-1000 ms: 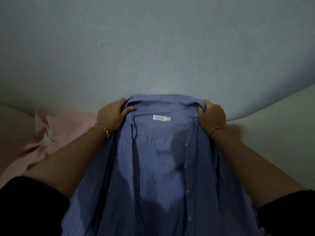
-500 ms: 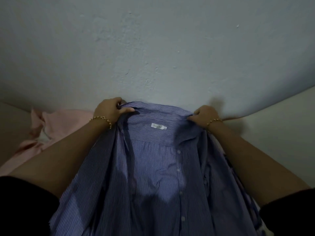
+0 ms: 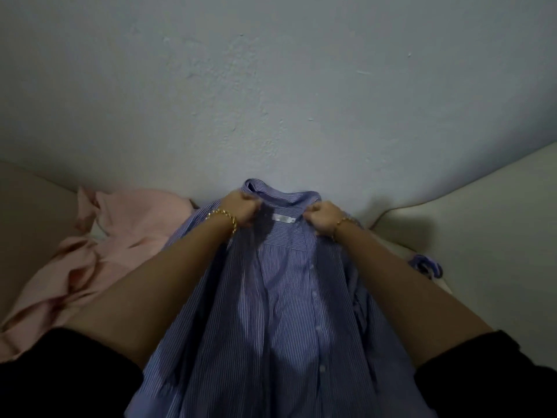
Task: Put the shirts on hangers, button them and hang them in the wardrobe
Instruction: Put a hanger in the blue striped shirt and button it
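Blue-and-white striped cotton shirt (image 3: 289, 312), unbuttoned, hangs in front of the person; the left hand (image 3: 241, 211) and right hand (image 3: 324, 220) each clench its collar (image 3: 283, 193). It looks light, limp and prone to creasing, so the collar seems the best hold. A crumpled pink shirt (image 3: 90, 251) lies left on the beige sofa (image 3: 482, 224). No hanger shows.

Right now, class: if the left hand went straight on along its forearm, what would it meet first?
The left hand grips the striped shirt near its collar; beyond that raised collar, probably the pale wall, though the depth is unclear.
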